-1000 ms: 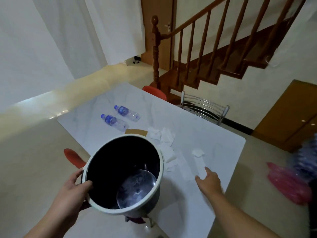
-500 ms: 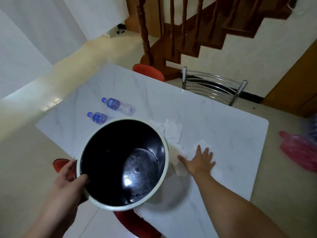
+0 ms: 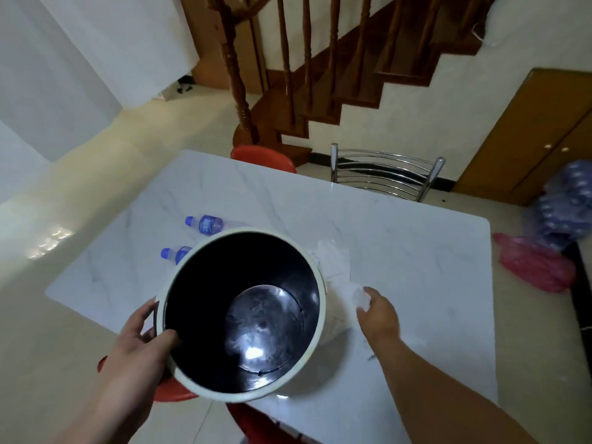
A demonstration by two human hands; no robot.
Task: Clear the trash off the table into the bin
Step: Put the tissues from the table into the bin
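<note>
With our left hand (image 3: 137,344) clamped on the bin (image 3: 205,376) rim at the table (image 3: 400,251) edge, our right hand (image 3: 379,312) curls onto crumpled tissues (image 3: 333,262) lying just right of the rim.

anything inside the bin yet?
No trash visible inside the bin: only dark walls and a shiny bare bottom. The left hand grips its rim; the right hand gathers tissues beside it.
</note>
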